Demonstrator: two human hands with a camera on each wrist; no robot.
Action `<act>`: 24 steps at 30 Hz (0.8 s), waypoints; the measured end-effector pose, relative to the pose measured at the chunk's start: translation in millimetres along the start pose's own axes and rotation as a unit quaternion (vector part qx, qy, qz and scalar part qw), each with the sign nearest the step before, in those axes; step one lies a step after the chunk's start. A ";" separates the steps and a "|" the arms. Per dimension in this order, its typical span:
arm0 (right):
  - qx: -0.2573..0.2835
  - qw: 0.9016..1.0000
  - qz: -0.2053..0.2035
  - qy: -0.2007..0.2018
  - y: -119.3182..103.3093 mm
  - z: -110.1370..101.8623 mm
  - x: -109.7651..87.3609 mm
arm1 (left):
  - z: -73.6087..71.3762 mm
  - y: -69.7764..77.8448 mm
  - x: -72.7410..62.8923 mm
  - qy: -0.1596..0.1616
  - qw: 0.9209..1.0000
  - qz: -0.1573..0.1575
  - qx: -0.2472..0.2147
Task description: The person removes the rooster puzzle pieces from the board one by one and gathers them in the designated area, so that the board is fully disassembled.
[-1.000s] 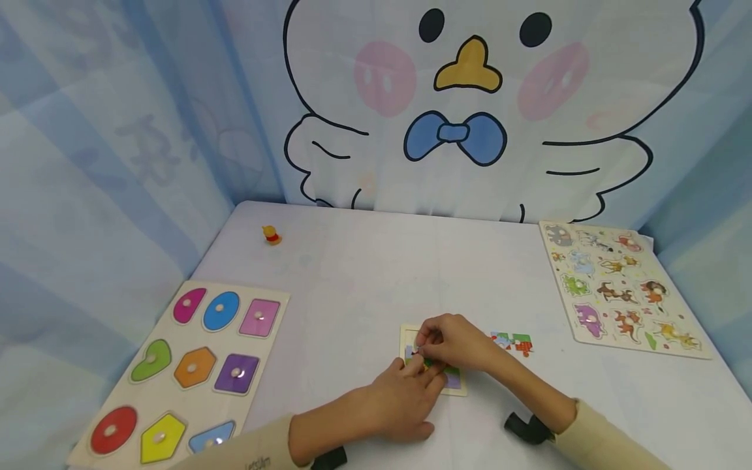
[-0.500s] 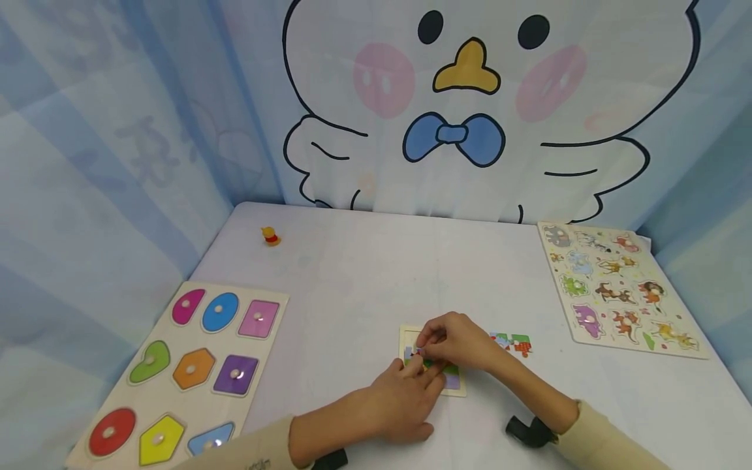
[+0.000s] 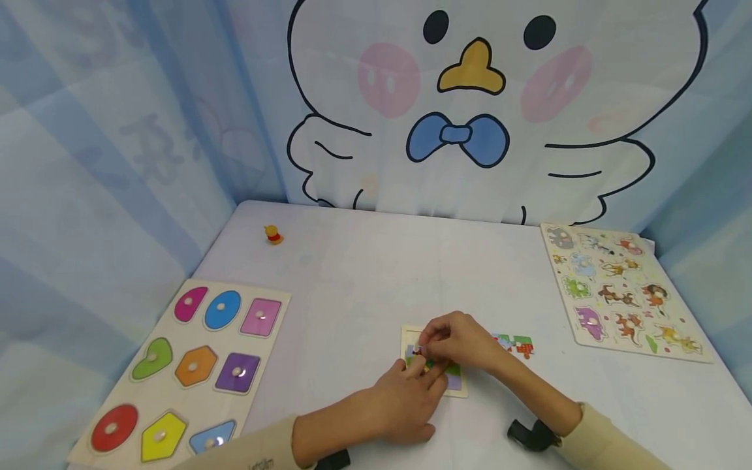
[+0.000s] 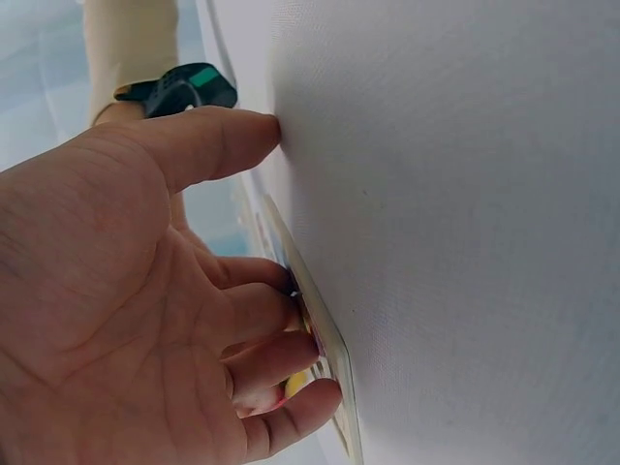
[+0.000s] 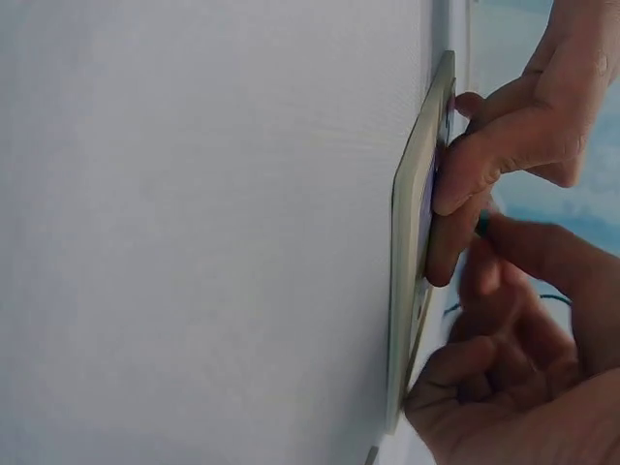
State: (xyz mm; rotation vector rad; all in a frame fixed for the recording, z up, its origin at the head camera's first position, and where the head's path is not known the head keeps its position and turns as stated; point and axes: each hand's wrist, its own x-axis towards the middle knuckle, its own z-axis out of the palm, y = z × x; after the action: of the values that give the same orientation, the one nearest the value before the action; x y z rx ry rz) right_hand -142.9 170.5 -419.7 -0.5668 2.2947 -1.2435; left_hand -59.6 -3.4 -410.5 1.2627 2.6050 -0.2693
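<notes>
A small wooden-framed jigsaw puzzle (image 3: 409, 334) lies on the white table in front of the person. The left hand (image 3: 405, 405) reaches over its near side, straight fingertips resting on the puzzle. In the left wrist view the thumb (image 4: 228, 145) stands apart from those fingers, off the frame. Over the upper part of the puzzle, the right hand (image 3: 458, 339) pinches a small puzzle piece (image 5: 482, 223) between thumb and index finger; mostly hidden, it shows a dark teal edge in the right wrist view. Both hands cover much of the picture. Loose puzzle pieces (image 3: 521, 344) lie just beyond the right wrist.
At the left lies a large peg board (image 3: 194, 391) with coloured shapes. An animal puzzle board (image 3: 623, 294) is at the far right. A tiny yellow and red figure (image 3: 273, 235) stands at the back left. Behind the table hangs a printed curtain (image 3: 388, 163).
</notes>
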 end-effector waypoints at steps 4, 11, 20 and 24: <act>0.001 0.999 0.019 0.044 0.9 -10.1 -1.4 | 0.2 0.5 1.4 -0.007 1.000 -0.007 -0.005; -0.010 0.996 0.053 0.074 8.0 -40.8 -25.0 | 1.5 0.4 1.3 -0.004 1.000 -0.008 -0.010; 0.008 0.996 0.077 0.042 29.1 -61.7 -60.9 | -1.5 2.2 -0.7 0.001 1.000 -0.015 -0.008; -0.003 0.996 0.083 0.037 34.6 -60.0 -66.3 | -2.4 2.6 -1.4 0.007 1.000 -0.013 -0.008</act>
State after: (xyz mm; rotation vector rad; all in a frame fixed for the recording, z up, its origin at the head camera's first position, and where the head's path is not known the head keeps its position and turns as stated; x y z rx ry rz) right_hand -128.7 264.5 -406.9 -0.3301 2.3532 -1.1960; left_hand -57.0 -2.2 -408.0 1.2300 2.6314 -0.2443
